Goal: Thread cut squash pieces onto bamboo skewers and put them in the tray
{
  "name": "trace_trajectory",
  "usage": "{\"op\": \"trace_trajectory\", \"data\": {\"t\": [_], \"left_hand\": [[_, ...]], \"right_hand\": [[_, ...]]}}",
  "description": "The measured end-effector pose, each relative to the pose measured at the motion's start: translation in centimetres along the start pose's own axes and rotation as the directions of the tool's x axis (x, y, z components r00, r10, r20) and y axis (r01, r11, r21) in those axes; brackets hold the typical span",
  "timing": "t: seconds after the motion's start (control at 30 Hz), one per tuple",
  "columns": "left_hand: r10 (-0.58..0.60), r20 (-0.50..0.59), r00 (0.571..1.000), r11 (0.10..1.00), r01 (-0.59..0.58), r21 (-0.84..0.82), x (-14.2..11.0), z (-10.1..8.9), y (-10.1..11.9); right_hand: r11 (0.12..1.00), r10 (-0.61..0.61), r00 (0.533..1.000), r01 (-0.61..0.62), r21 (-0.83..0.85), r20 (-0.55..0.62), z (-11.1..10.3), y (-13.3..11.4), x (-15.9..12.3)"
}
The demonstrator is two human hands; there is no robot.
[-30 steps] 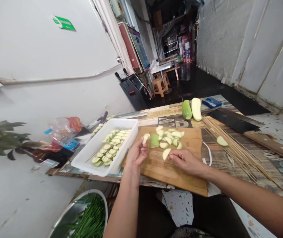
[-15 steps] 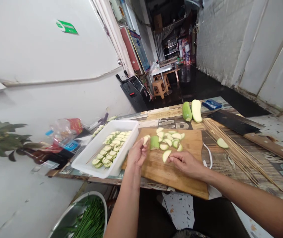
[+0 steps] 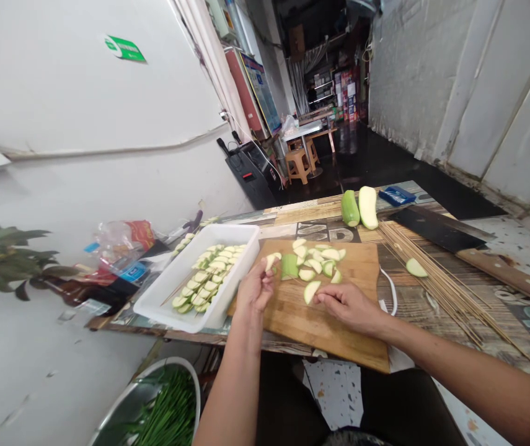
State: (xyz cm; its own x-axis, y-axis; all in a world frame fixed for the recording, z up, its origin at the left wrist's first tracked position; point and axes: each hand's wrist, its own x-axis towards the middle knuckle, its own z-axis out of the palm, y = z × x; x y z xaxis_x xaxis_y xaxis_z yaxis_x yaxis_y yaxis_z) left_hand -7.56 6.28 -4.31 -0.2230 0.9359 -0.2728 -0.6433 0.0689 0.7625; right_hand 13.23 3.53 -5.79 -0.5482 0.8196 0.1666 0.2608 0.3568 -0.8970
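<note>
Head view: both hands work above a wooden cutting board (image 3: 292,316) on the tabletop (image 3: 287,214). Left hand (image 3: 265,280): raised over the board's left edge, fingers curled, thumb and fingertips closed on an upright pale slice (image 3: 271,261). Right hand (image 3: 324,296): low over the board, fingers folded, thumb and index finger closed at the right end of a half-round slice (image 3: 311,291), cut face exposed. Whether a stick passes between the hands is too fine to tell.

Loose slices (image 3: 330,254) lie at the board's far side, beyond the right hand; a green-skinned piece (image 3: 289,266) lies between the two hands. Rows of slices (image 3: 209,285) occupy the white tray (image 3: 227,297) at left. A bundle of thin sticks (image 3: 446,300) lies at right, beside the cleaver (image 3: 436,228).

Judged from the grips, the step in hand is aligning and joining slices. Recommended practice:
1. Pinch each slice by its rim only; thin, moist pieces probably slip or split under hard pressure.
2. Leave the middle of the cut face unobstructed.
3. If a pointed stick is used, place no fingertip behind the slice, and push slowly and squarely to avoid cracking the flesh.
</note>
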Motion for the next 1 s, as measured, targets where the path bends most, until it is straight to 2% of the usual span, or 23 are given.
{"op": "trace_trajectory", "data": {"t": [0.77,1.0], "left_hand": [[0.043,0.018,0.999,0.997,-0.044,0.059,-0.01,0.04,-0.19],[0.008,0.014,1.000,0.997,-0.009,0.083,0.11,0.05,-0.27]], "right_hand": [[1.000,0.009,1.000,-0.009,-0.014,-0.001,0.24,0.79,0.02],[1.000,0.013,1.000,-0.013,-0.008,-0.002,0.30,0.85,0.00]]}}
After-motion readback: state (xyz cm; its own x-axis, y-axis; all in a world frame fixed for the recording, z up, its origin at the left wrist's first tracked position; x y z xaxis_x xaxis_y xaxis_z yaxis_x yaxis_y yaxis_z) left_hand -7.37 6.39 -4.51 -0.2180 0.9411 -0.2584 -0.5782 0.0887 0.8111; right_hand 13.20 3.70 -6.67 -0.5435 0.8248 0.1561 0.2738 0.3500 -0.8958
